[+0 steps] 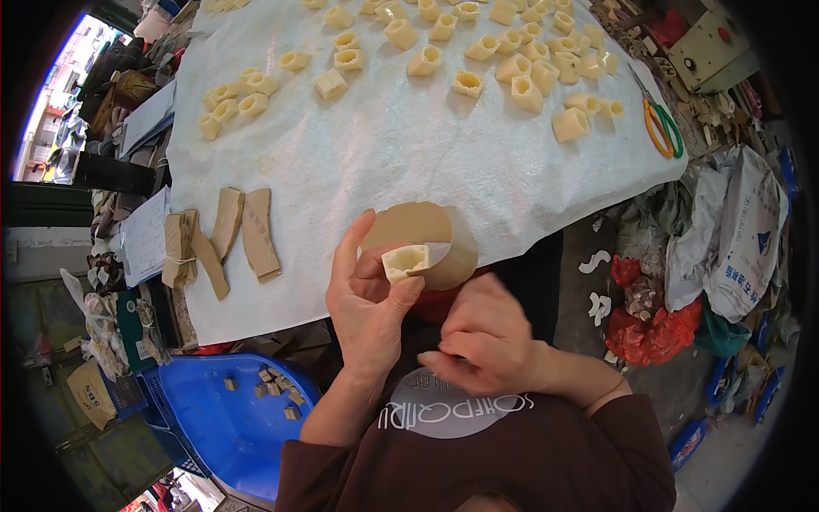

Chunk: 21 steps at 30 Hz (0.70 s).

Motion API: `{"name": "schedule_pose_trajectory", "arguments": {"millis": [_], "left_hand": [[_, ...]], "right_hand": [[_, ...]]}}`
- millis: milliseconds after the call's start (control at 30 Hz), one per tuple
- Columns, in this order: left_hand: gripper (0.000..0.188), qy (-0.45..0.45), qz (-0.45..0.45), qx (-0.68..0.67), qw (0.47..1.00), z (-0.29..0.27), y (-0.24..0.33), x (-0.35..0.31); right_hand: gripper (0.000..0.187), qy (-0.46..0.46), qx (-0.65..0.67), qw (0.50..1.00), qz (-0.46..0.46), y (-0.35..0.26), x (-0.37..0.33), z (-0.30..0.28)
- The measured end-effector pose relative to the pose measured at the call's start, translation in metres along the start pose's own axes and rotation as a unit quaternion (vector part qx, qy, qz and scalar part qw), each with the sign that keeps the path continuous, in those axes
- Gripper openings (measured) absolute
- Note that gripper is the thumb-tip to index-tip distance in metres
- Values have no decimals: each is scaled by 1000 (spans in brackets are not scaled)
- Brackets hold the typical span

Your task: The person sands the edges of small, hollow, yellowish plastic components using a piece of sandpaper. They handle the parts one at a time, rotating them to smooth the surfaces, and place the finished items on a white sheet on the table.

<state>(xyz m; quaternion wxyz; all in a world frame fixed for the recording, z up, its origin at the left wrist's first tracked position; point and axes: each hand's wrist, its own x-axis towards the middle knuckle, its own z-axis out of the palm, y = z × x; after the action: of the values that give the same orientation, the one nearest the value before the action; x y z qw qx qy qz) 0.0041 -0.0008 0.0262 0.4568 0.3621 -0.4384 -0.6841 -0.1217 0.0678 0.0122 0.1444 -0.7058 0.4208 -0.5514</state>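
My left hand [367, 303] grips a cream-coloured hollow block [399, 266] between thumb and fingers, its open end turned up toward me. Right behind the block is a round tan roll [463, 252], looking like packing tape, at the near edge of the white sheet. Whether my left fingers also hold the roll cannot be seen. My right hand [490, 337] is beside it, close to my chest, fingers curled in and slightly blurred; anything inside them is hidden.
Many similar hollow cream pieces [424, 61] lie over the far part of the white sheet [341, 162]. Tan cardboard strips [261, 235] are at its left, scissors [661, 128] at its right edge. Below left sits a blue tub [230, 427] holding small blocks. Plastic bags [725, 230] crowd the right.
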Motion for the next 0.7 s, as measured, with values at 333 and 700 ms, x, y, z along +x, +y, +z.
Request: {"name": "schedule_pose_trajectory", "arguments": {"millis": [333, 700], "left_hand": [[39, -63, -14, -34, 997, -11, -9, -5], [43, -131, -57, -6, 990, -24, -12, -11]], "right_hand": [[45, 114, 557, 724, 391, 26, 5, 2], [20, 137, 516, 758, 376, 25, -3, -1]]}}
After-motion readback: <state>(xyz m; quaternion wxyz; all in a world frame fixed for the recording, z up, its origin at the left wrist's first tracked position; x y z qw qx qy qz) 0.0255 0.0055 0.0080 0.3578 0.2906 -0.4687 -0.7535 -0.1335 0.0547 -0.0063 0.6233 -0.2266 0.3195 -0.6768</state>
